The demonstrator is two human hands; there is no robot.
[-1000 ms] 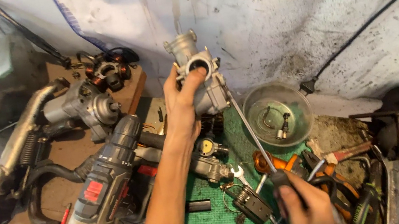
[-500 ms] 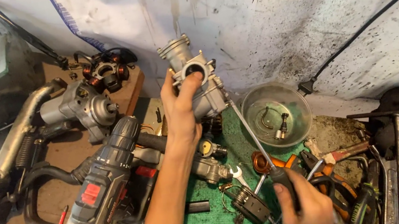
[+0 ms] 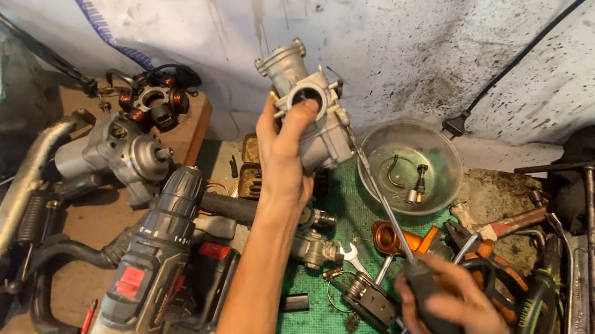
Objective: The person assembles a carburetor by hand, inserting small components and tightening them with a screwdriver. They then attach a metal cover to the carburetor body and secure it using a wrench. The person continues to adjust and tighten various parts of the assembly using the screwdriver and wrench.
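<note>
Head view: your left hand (image 3: 287, 153) lifts a grey metal carburetor (image 3: 309, 114) above the green mat (image 3: 320, 320) on the tabletop, fingers wrapped round its body, thumb at the round opening. Your right hand (image 3: 445, 310) is closed on the dark handle of a long screwdriver (image 3: 386, 209), whose tip seems to meet the carburetor's lower side. A clear bowl (image 3: 440, 146) sits just beside; a cordless drill (image 3: 149, 275) lies left.

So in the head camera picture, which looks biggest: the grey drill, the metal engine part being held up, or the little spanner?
1. Grey drill, biggest, though it lies nearer the camera, which helps.
2. Metal engine part, held in the left hand.
3. Little spanner on the green mat, clearly smallest.
</note>
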